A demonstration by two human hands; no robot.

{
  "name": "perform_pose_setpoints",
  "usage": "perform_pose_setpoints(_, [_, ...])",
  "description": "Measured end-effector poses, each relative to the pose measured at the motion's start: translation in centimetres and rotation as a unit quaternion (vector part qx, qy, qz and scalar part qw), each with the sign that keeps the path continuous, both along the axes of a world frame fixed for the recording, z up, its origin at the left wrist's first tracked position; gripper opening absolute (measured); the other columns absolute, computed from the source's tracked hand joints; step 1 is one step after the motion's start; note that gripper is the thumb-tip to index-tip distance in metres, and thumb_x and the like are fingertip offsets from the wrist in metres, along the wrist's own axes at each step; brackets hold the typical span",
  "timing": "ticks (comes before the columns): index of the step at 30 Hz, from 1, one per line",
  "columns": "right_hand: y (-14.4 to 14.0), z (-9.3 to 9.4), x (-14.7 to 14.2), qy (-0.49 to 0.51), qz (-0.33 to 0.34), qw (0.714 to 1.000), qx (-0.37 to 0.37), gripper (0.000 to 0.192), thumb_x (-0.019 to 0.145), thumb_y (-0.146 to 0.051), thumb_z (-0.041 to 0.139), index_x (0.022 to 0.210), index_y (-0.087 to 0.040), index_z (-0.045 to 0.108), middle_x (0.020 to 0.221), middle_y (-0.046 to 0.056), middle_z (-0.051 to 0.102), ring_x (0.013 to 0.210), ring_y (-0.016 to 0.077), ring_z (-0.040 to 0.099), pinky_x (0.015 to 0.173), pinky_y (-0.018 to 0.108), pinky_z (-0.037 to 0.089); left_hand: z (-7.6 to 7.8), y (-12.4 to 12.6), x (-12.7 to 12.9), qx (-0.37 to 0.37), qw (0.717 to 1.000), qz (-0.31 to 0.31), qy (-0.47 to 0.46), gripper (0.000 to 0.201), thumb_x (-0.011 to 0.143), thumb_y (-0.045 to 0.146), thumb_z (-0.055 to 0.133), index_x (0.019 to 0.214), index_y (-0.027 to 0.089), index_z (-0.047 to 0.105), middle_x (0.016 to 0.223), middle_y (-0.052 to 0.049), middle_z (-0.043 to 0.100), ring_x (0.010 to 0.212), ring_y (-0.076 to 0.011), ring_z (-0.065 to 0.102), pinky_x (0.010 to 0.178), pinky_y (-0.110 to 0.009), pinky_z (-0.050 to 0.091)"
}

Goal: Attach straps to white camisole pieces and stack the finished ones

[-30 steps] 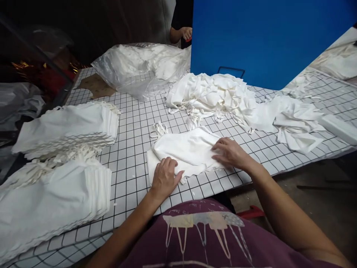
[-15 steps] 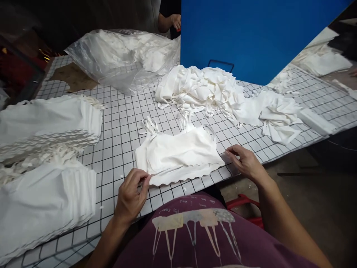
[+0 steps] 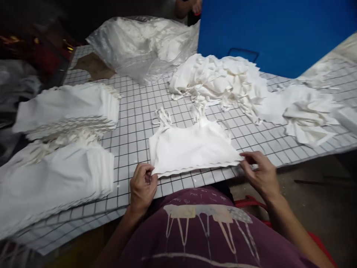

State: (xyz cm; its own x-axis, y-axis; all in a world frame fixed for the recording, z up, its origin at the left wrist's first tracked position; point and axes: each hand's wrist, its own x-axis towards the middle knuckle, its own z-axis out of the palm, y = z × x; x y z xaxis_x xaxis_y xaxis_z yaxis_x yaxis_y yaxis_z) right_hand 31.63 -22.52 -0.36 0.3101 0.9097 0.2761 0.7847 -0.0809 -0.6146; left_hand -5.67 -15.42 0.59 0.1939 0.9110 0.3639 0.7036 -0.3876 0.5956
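Observation:
A white strappy camisole top (image 3: 192, 147) lies flat on the checked tablecloth (image 3: 134, 111), its straps pointing away from me and its wavy hem along the near side. At the hem's left corner, my left hand (image 3: 143, 186) pinches the fabric between thumb and fingers. My right hand (image 3: 260, 175) grips the right corner of the same hem, so the edge runs stretched between both hands. Little of the garment is covered, only the corners under my fingertips.
Two neat stacks of white tops, a far stack (image 3: 69, 108) and a near stack (image 3: 61, 175), lie to the left. A loose heap of white garments (image 3: 217, 80) sits behind. Farther back are a clear plastic bag (image 3: 145, 44), a blue panel (image 3: 273, 33) and a co-worker's hand (image 3: 196, 6).
My right hand has closed on the right hem corner, where it was just beside it. The top's front layer has been drawn down and smoothed over the lower layer. The view has shifted left.

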Motion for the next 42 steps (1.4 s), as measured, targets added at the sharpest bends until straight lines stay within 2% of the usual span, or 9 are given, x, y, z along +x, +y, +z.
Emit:
perform_pose_setpoints(6, [-1.5,-1.0,-0.7,0.009,-0.015,0.997,-0.071,0.022,0.092,-0.044,0.057,0.102,-0.025,0.064,0.090,0.008,0.067,0.077,0.0276,0.065,0.070,0.044,0.054,-1.2,-1.8,-0.9,-0.084,0.995,0.048,0.007,0.019,0.086,0.014,0.055,0.105,0.020,0.056,0.085,0.000,0.059,0.068,-0.0119,0.057,0.064,-0.023,0.050])
perform_pose_setpoints(13, [-0.4,-2.2,-1.7,-0.013,-0.040,0.997,-0.062,0.038,0.086,-0.043,0.062,0.118,-0.021,0.061,0.087,0.008,0.065,0.076,0.0271,0.064,0.070,0.044,0.053,-0.4,-0.9,-0.3,-0.002,0.999,-0.028,0.042,0.029,0.088,0.012,0.054,0.114,0.021,0.063,0.085,-0.003,0.059,0.077,-0.0162,0.058,0.067,-0.027,0.050])
perform_pose_setpoints(16, [0.0,-2.3,-2.0,-0.007,-0.064,0.997,-0.044,0.027,0.089,-0.039,0.060,0.106,-0.019,0.064,0.080,0.006,0.064,0.071,0.0233,0.063,0.070,0.039,0.052,-0.1,-0.8,-0.9,-0.010,0.999,0.026,-0.039,0.022,0.091,0.016,0.052,0.106,0.022,0.066,0.084,-0.003,0.061,0.076,-0.0161,0.060,0.068,-0.027,0.052])
perform_pose_setpoints(20, [0.2,-1.9,-2.3,-0.007,-0.045,0.999,-0.027,0.017,0.093,-0.036,0.055,0.093,-0.021,0.064,0.085,0.007,0.066,0.074,0.0223,0.063,0.070,0.036,0.051,-0.9,-1.2,-2.6,-0.137,0.980,0.100,-0.104,0.021,0.090,0.029,0.058,0.109,0.028,0.067,0.091,-0.001,0.070,0.071,-0.0169,0.066,0.066,-0.030,0.057])
perform_pose_setpoints(26, [0.1,-0.7,-3.0,0.005,0.036,0.999,-0.027,0.017,0.095,-0.038,0.056,0.101,-0.022,0.061,0.088,0.008,0.066,0.079,0.0230,0.064,0.072,0.037,0.052,-1.3,-0.4,-3.8,-0.257,0.931,0.151,-0.212,0.021,0.085,0.039,0.064,0.105,0.041,0.071,0.065,0.006,0.067,0.057,-0.0150,0.064,0.054,-0.027,0.056])
perform_pose_setpoints(29, [-0.1,-0.7,-3.9,-0.027,0.109,0.993,-0.038,0.038,0.088,-0.045,0.067,0.117,-0.022,0.057,0.093,0.009,0.065,0.084,0.0262,0.063,0.074,0.042,0.051,-1.3,0.3,-4.0,-0.278,0.907,0.169,-0.267,0.016,0.085,0.037,0.066,0.099,0.040,0.073,0.056,0.007,0.064,0.054,-0.0145,0.062,0.047,-0.024,0.050])
perform_pose_setpoints(35, [-0.1,-0.1,-4.4,-0.037,0.273,0.959,-0.069,0.013,0.093,-0.038,0.059,0.087,-0.028,0.064,0.080,0.005,0.061,0.076,0.0251,0.060,0.068,0.045,0.050,-1.7,1.2,-4.3,-0.262,0.861,0.221,-0.375,0.015,0.084,0.038,0.067,0.095,0.028,0.070,0.088,0.001,0.075,0.067,-0.0147,0.067,0.052,-0.024,0.052])
perform_pose_setpoints(38, [1.9,2.3,-4.1,0.000,0.270,0.963,-0.024,0.011,0.092,-0.037,0.061,0.089,-0.028,0.068,0.083,0.006,0.059,0.079,0.0250,0.060,0.066,0.042,0.053,-0.5,1.9,-2.8,-0.231,0.881,0.164,-0.380,0.020,0.088,0.038,0.062,0.101,0.023,0.067,0.104,-0.004,0.074,0.084,-0.0169,0.069,0.069,-0.028,0.058])
perform_pose_setpoints(42, [8.2,7.6,-6.2,-0.003,0.301,0.951,0.067,0.034,0.088,-0.044,0.068,0.118,-0.027,0.065,0.114,0.013,0.060,0.110,0.0314,0.056,0.088,0.049,0.053,3.8,4.7,2.1,-0.230,0.900,-0.069,-0.364,0.020,0.091,0.035,0.060,0.103,0.021,0.068,0.103,-0.005,0.071,0.092,-0.0173,0.067,0.081,-0.031,0.057])
